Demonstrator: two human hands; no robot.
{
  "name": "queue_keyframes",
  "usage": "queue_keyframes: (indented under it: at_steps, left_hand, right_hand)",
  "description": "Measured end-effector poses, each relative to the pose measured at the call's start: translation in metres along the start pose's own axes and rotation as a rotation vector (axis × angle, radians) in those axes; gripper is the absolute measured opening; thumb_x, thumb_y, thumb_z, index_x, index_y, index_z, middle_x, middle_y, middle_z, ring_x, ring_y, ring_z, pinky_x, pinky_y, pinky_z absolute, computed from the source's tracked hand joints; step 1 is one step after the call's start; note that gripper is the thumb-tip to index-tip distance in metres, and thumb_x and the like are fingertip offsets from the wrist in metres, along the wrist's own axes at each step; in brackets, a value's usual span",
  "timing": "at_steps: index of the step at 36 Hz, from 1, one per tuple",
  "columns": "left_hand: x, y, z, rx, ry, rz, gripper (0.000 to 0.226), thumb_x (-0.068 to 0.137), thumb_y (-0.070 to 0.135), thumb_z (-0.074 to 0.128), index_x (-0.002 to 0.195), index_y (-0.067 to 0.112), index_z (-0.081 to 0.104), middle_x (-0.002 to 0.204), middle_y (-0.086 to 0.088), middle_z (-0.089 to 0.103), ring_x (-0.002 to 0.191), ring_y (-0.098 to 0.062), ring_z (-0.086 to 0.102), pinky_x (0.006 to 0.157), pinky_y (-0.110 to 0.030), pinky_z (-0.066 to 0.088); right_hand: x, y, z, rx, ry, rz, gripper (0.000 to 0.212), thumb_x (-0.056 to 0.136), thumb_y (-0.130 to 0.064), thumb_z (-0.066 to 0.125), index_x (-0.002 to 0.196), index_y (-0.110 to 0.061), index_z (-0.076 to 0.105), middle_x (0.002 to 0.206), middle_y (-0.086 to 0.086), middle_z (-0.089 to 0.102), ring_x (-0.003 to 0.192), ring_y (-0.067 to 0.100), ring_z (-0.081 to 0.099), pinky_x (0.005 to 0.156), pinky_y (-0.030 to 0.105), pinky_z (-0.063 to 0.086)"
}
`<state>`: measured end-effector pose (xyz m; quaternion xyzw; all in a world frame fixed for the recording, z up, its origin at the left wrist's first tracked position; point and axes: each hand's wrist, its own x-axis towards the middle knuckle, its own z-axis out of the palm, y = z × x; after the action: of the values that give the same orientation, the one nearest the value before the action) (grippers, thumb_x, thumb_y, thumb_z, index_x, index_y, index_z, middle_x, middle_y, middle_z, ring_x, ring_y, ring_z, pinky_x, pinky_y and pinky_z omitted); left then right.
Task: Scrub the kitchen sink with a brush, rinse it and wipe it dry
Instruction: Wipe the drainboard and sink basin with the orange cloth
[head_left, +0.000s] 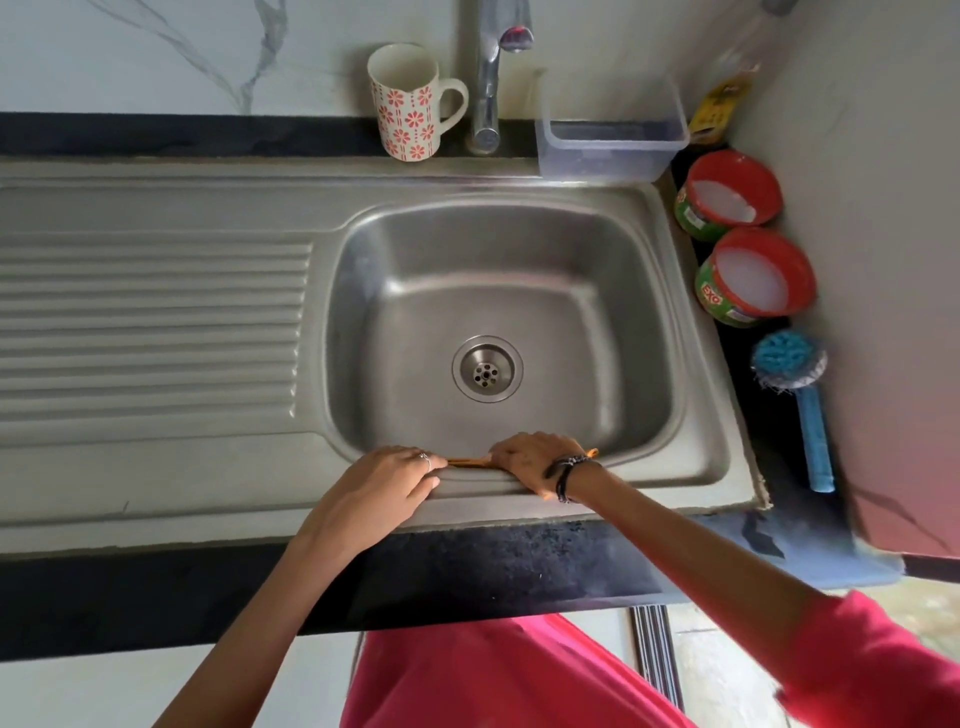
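Nearest: pink clothing (498, 675) at bottom edge, both forearms reaching forward over the black counter edge (156, 597).

Left hand (384, 488) palm down on the sink's front rim, fingers curled toward the basin, ring on one finger. Fingertips touch the left end of a thin orange cloth or strip (467, 461) lying along the inner front lip; can't tell for sure if it pinches it or just presses.

Right hand (535, 460) just right of it, knuckles up, fingers folded over the same orange thing and the rim; looks like it holds it. Orange tip sticks out past the wrist, by the dark bracelet (566, 475). What the orange thing is exactly: can't tell, mostly hidden.

Steel sink (691, 483) ahead: basin looks dull and dry-ish, drain (487, 369) in the middle of the floor. Ribbed drainboard (150, 332) to the left.

Brush (797, 395) is not in either hand. It lies on the dark counter strip right of the sink, against the wall, blue handle toward the person, round head with grey scrubber away.

Beyond the brush, two red-rimmed green tubs of white dish soap: the nearer tub (756, 278), the farther tub (727, 195), side by side, touching or nearly so.

Back ledge: clear plastic box (610, 148) at the right corner of the sink, tap (491, 78) in the centre, white mug with red flowers (408, 101) just left of the tap, handle facing the tap. Clear bottle with yellow label (722, 104) in the far right corner, blurred.
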<state>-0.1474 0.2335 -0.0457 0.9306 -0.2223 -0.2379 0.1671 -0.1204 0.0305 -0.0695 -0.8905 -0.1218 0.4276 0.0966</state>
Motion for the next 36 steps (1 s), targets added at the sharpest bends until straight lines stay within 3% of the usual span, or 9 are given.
queue_keyframes:
  at_steps: [3, 6, 11, 13, 18, 20, 24, 32, 36]
  left_hand:
    - [0.006, 0.004, 0.001, -0.01, 0.015, 0.009, 0.032, 0.098, 0.029, 0.042, 0.124, 0.018, 0.058, 0.122, 0.004, 0.062, 0.112, -0.011, 0.055, 0.095, -0.02, 0.036]
    - [0.014, 0.013, 0.005, -0.006, 0.027, 0.021, 0.03, 0.096, 0.034, 0.046, 0.114, 0.017, 0.063, 0.111, 0.004, 0.066, 0.105, -0.013, 0.057, 0.09, -0.021, 0.037]
    - [0.033, 0.029, 0.015, -0.011, 0.015, 0.057, 0.031, 0.092, 0.046, 0.05, 0.103, 0.021, 0.064, 0.1, 0.006, 0.066, 0.096, -0.011, 0.057, 0.082, -0.023, 0.042]
    - [0.042, 0.038, 0.015, -0.014, 0.011, 0.072, 0.032, 0.091, 0.048, 0.05, 0.103, 0.022, 0.064, 0.1, 0.006, 0.066, 0.094, -0.011, 0.058, 0.078, -0.021, 0.04]
    - [0.07, 0.065, 0.02, -0.076, -0.079, 0.097, 0.034, 0.089, 0.051, 0.051, 0.104, 0.023, 0.064, 0.103, 0.004, 0.065, 0.094, -0.015, 0.058, 0.076, -0.026, 0.042]
    - [0.081, 0.073, 0.022, -0.108, -0.141, 0.096, 0.033, 0.088, 0.05, 0.053, 0.103, 0.023, 0.064, 0.103, 0.002, 0.066, 0.091, -0.017, 0.06, 0.074, -0.028, 0.043]
    - [0.1, 0.081, 0.022, -0.165, -0.252, 0.108, 0.033, 0.086, 0.049, 0.054, 0.105, 0.025, 0.065, 0.105, 0.003, 0.067, 0.091, -0.018, 0.062, 0.079, -0.03, 0.048]
    - [0.124, 0.088, 0.021, -0.254, -0.392, 0.146, 0.038, 0.086, 0.048, 0.056, 0.114, 0.023, 0.061, 0.114, 0.003, 0.064, 0.096, -0.017, 0.059, 0.083, -0.032, 0.047]
    - [0.132, 0.085, 0.024, -0.281, -0.438, 0.16, 0.035, 0.084, 0.049, 0.058, 0.108, 0.023, 0.062, 0.108, 0.003, 0.064, 0.091, -0.017, 0.059, 0.083, -0.035, 0.049]
  right_hand:
    - [-0.006, 0.017, -0.003, -0.073, -0.013, -0.003, 0.032, 0.102, -0.033, 0.03, 0.081, -0.026, 0.053, 0.104, 0.004, 0.059, 0.096, 0.025, 0.057, 0.079, 0.034, 0.041]
    - [-0.011, 0.045, -0.009, -0.069, -0.057, 0.041, 0.026, 0.101, -0.03, 0.036, 0.1, -0.029, 0.062, 0.108, 0.005, 0.06, 0.099, 0.026, 0.059, 0.079, 0.034, 0.042]
    - [-0.005, 0.099, -0.021, 0.065, -0.126, 0.179, 0.028, 0.093, -0.037, 0.048, 0.092, -0.017, 0.068, 0.091, 0.007, 0.067, 0.087, 0.023, 0.061, 0.076, 0.03, 0.044]
    - [-0.002, 0.111, -0.026, -0.049, -0.135, 0.189, 0.026, 0.091, -0.037, 0.049, 0.096, -0.021, 0.069, 0.098, 0.004, 0.069, 0.096, 0.025, 0.063, 0.086, 0.035, 0.045]
    - [-0.004, 0.118, -0.043, -0.537, -0.168, 0.176, 0.03, 0.097, -0.036, 0.039, 0.104, -0.022, 0.064, 0.116, 0.001, 0.064, 0.115, 0.024, 0.054, 0.104, 0.049, 0.028]
    - [-0.002, 0.12, -0.045, -0.638, -0.174, 0.184, 0.036, 0.098, -0.035, 0.036, 0.118, -0.019, 0.061, 0.127, 0.002, 0.059, 0.122, 0.026, 0.051, 0.106, 0.046, 0.029]
    - [0.006, 0.125, -0.054, -0.839, -0.124, 0.188, 0.036, 0.101, -0.025, 0.033, 0.128, -0.017, 0.055, 0.134, 0.006, 0.054, 0.127, 0.029, 0.047, 0.106, 0.047, 0.032]
    - [0.054, 0.14, -0.087, -0.916, -0.106, 0.234, 0.036, 0.102, -0.024, 0.032, 0.132, -0.016, 0.05, 0.138, 0.005, 0.05, 0.129, 0.029, 0.045, 0.108, 0.049, 0.028]
    - [0.075, 0.148, -0.101, -0.911, -0.107, 0.252, 0.04, 0.102, -0.026, 0.03, 0.139, -0.016, 0.043, 0.145, 0.007, 0.042, 0.135, 0.03, 0.036, 0.111, 0.059, 0.016]
